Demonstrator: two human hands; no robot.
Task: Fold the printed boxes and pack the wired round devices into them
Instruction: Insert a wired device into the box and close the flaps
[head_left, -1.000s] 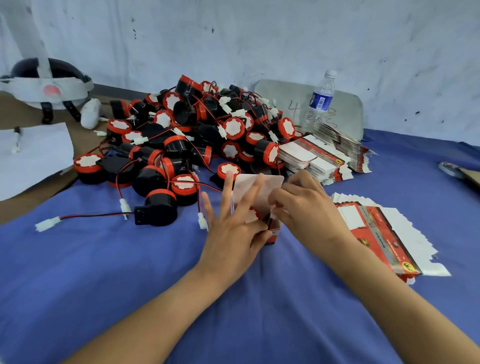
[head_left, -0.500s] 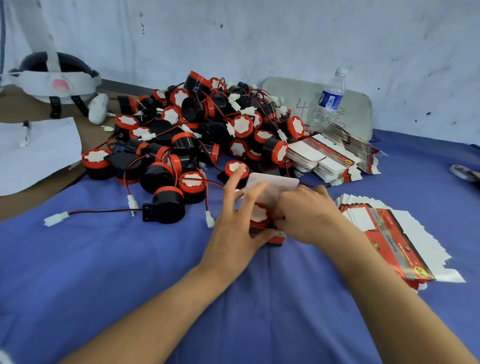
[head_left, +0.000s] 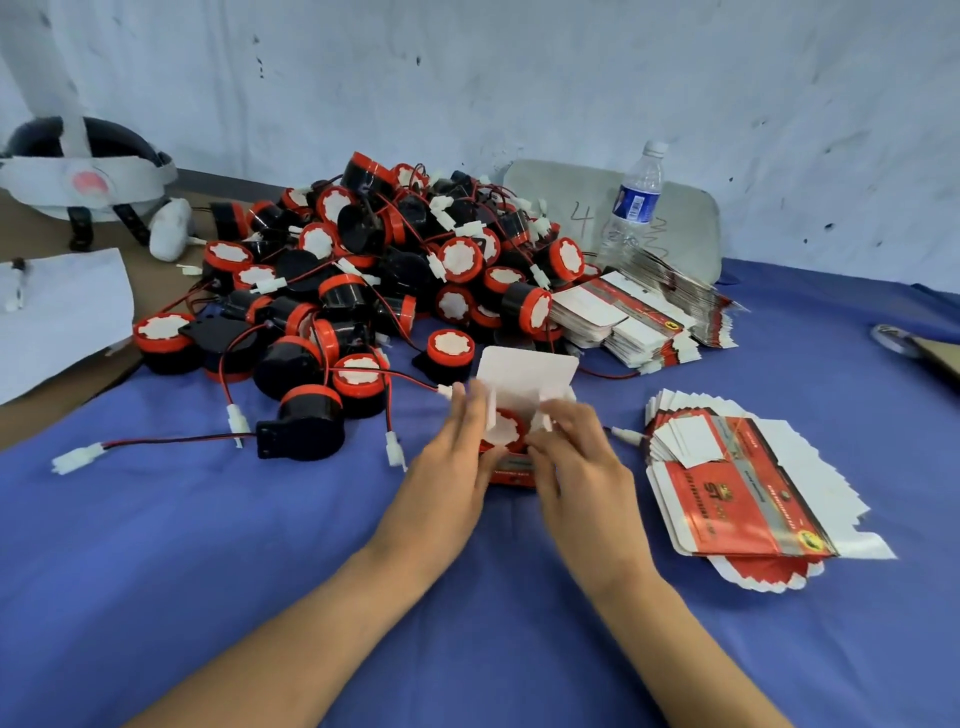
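Observation:
A small red printed box stands on the blue cloth in front of me, its white lid flap raised. A round device with a red rim and white top sits inside it. My left hand lies against the box's left side, its straight fingers pressing the left side flap. My right hand is at the right side, its fingers curled on the right side flap. Behind the box is a big pile of wired round devices.
Flat unfolded boxes lie in a fanned stack to the right, with more stacks behind. A water bottle stands before a grey board. A headset and white paper are at the left. Loose wires with white plugs trail left.
My left fingers, spread over the box before, have closed together against its left flap. My right hand has shifted to the right flap, so the device inside now shows.

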